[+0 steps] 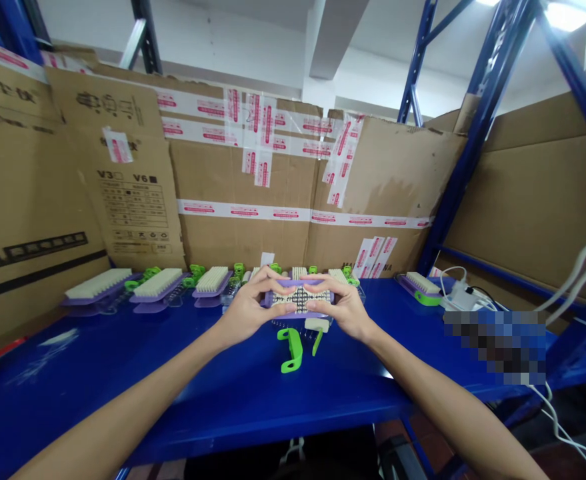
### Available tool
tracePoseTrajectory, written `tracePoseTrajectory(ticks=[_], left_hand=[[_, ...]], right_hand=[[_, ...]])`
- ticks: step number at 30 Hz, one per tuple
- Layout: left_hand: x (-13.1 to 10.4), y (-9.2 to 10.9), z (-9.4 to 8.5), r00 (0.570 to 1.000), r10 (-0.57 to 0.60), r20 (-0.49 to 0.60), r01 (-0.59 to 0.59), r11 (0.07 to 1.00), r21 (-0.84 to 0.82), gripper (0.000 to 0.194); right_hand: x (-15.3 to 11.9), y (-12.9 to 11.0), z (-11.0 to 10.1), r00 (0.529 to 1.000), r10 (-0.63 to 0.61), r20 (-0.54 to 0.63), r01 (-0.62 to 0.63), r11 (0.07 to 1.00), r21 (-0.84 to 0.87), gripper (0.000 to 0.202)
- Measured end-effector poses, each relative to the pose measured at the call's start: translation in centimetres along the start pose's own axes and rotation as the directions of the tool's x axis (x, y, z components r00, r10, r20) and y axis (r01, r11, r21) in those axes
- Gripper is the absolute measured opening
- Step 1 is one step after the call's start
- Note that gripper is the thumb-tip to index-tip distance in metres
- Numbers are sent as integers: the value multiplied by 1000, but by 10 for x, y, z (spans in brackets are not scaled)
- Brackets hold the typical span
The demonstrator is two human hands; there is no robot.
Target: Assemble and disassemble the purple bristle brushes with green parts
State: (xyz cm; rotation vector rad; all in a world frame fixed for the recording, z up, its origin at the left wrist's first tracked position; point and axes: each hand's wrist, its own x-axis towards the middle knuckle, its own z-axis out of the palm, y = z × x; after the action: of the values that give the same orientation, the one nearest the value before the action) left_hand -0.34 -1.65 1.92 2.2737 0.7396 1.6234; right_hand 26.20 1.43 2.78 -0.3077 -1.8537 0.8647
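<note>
Between both hands a purple brush block (pixel 300 299) with cream bristles is held up above the blue table. My left hand (pixel 250 303) grips its left end, thumb and fingers pressed on the bristle side. The right end is gripped the same way by my right hand (pixel 343 307). Just below lies a bright green curved handle piece (pixel 293 351), with a smaller green strip (pixel 317 341) and a cream block (pixel 317 325) beside it. Clear plastic bristled parts show partly behind the held block.
Along the back of the blue table (pixel 213 393) stand several purple brushes (pixel 157 283) with green parts. Another brush (pixel 421 283) is at the right, near a white power strip (pixel 465 297) and cables. Cardboard walls (pixel 243 180) and blue rack posts enclose the table.
</note>
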Motion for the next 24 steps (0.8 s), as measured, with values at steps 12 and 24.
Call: tracePoseTrajectory(ticks=[12, 24], left_hand=[[1, -3, 3, 1000, -22, -22, 22, 999, -24, 23], [4, -2, -2, 996, -90, 7, 90, 996, 17, 43]], right_hand=[[-1, 2, 4, 1000, 2, -24, -2, 1000, -10, 18], [-4, 13, 10, 992, -126, -11, 120, 967, -226, 62]])
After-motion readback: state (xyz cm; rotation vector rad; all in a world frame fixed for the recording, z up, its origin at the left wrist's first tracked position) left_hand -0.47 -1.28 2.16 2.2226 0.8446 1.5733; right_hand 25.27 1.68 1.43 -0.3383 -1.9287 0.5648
